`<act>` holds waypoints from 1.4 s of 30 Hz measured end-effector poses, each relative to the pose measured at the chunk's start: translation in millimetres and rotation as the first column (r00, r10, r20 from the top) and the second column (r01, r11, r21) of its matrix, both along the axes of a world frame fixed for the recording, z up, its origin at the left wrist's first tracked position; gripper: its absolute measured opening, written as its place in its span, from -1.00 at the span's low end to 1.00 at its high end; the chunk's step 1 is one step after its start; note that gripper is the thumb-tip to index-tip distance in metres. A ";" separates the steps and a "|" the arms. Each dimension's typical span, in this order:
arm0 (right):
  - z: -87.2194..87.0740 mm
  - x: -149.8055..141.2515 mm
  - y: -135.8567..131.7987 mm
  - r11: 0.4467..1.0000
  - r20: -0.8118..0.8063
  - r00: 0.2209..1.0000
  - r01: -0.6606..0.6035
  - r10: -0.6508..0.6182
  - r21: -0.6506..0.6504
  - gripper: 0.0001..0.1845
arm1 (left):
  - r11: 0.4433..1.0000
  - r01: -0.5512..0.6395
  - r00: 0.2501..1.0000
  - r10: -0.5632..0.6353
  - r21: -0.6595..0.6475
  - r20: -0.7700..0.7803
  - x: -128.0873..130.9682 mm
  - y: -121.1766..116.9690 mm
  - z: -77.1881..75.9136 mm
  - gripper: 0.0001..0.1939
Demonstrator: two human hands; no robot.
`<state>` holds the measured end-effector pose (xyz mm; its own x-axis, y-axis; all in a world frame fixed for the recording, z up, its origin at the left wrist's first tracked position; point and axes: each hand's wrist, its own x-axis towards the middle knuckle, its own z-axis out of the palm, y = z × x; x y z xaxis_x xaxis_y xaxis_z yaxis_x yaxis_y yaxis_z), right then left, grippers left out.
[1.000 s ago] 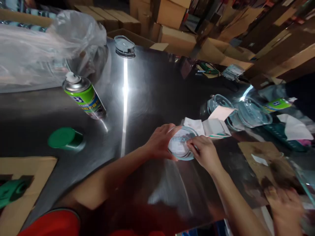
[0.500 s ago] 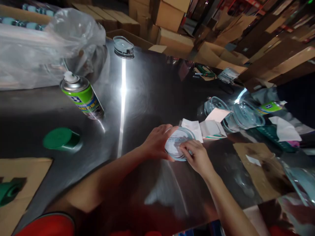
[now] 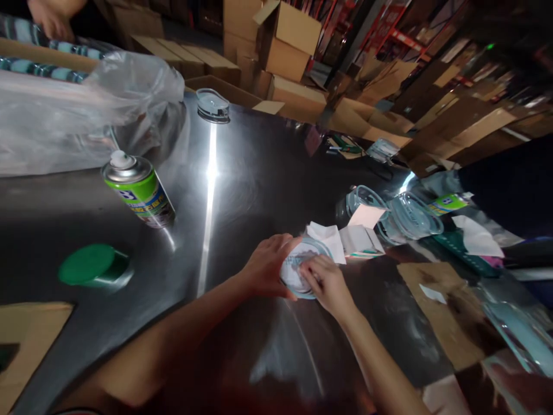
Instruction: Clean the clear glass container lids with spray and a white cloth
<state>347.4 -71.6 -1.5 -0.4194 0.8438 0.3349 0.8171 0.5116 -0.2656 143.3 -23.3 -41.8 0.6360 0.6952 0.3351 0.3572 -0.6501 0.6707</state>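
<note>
My left hand (image 3: 268,266) is wrapped around the left side of a round, clear lidded container (image 3: 306,249) with printed lettering on its top. On that lid rest the curled, pinched fingers of my right hand (image 3: 326,282); whatever they hold, if anything, is hidden. Just behind the container lie a white paper sheet (image 3: 330,239) and a small opened box (image 3: 362,241) with white sheets inside. A green-labelled spray can (image 3: 140,193) stands upright to the left, and its green cap (image 3: 90,265) sits nearer to me.
Several clear containers (image 3: 412,214) stand at the right, near another spray can (image 3: 449,203). One lone container (image 3: 212,105) is at the table's far edge. Plastic sheeting (image 3: 142,86) covers the far left. A flat cardboard piece (image 3: 449,328) lies right. Another person's hand (image 3: 52,22) shows top left.
The whole view has shifted, so the table items sit lower and a little further left. Another person's hand has come into view at top left. My right fingers stay on the lid.
</note>
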 end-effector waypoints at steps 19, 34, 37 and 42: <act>5.0 5.7 -6.7 0.999 0.011 1.000 0.005 -0.005 -0.039 -0.76 | 1.000 0.006 1.000 -0.006 -0.013 0.004 -2.1 1.1 1.9 0.25; 3.1 4.6 -9.5 0.999 0.013 1.000 0.014 -0.014 -0.039 -0.81 | 1.000 0.011 1.000 -0.011 -0.011 -0.011 -1.0 -0.8 2.4 0.19; 3.2 5.0 -7.4 1.000 0.012 1.000 0.011 -0.010 -0.028 -0.82 | 1.000 0.013 1.000 -0.013 -0.022 0.009 -2.6 -0.1 2.4 0.20; 3.8 1.4 -3.7 0.999 -0.023 1.000 0.001 -0.001 -0.034 -0.84 | 1.000 0.023 0.999 -0.022 -0.018 0.026 -0.5 -1.1 0.6 0.20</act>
